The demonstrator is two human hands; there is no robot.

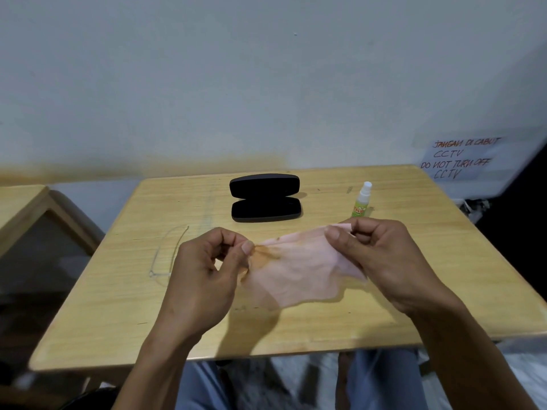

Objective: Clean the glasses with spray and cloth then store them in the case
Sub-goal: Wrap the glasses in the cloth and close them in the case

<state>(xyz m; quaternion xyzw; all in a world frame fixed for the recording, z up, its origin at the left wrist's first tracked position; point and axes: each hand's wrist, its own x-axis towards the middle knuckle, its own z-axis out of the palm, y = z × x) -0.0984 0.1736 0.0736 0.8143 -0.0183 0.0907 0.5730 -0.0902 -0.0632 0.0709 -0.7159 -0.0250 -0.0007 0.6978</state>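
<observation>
Both my hands pinch the pink cloth (299, 270) stretched between them, left hand (204, 270) and right hand (381, 255); the glasses (165, 255) lie on the bench (429, 261) just outboard of my left hand, the visible temple arm running away from me, so left is nearer.

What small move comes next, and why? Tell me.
Probably let the left hand release the pink cloth and reach for the glasses lying on the table to its left: both hands hold the cloth spread, and the case already lies open.
</observation>
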